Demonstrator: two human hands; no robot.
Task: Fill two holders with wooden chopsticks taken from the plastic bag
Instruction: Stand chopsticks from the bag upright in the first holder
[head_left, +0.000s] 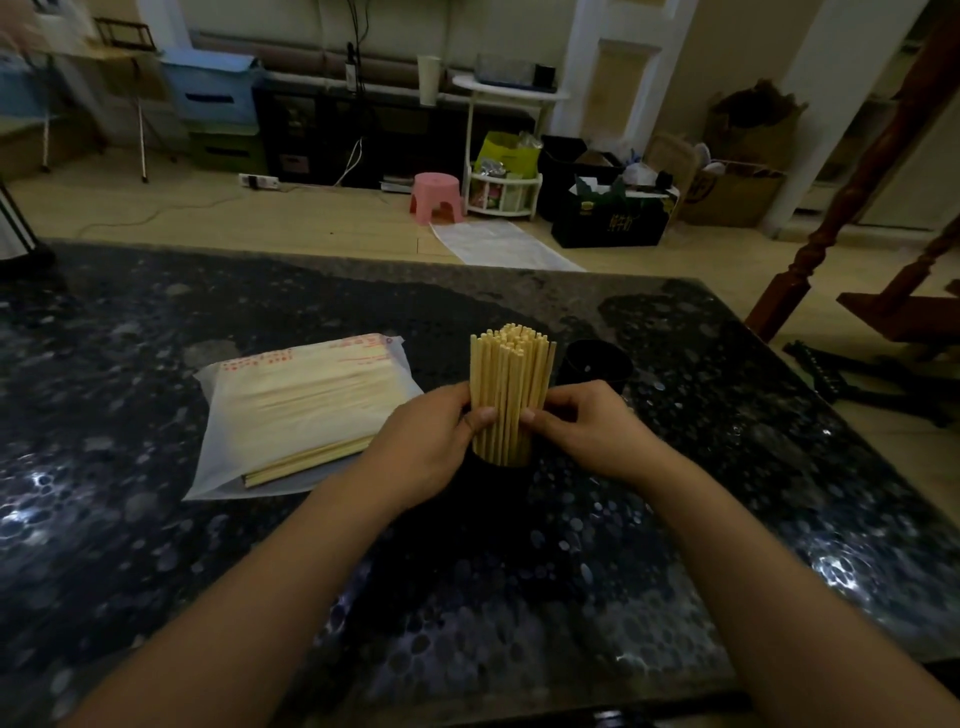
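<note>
A thick bundle of wooden chopsticks (511, 384) stands upright in a black holder (501, 480) at the table's middle. My left hand (431, 447) grips the bundle from the left and my right hand (587, 426) grips it from the right, both thumbs pressing on its front. A second black holder (597, 364) stands just behind and to the right, with no chopsticks showing in it. The plastic bag (306, 410) lies flat to the left, still holding many chopsticks, a few poking out at its near open end.
The dark speckled stone table (519, 597) spreads around the hands. Beyond its far edge lie the floor, a pink stool (436, 195) and boxes. A wooden stair post (810, 260) rises at the right.
</note>
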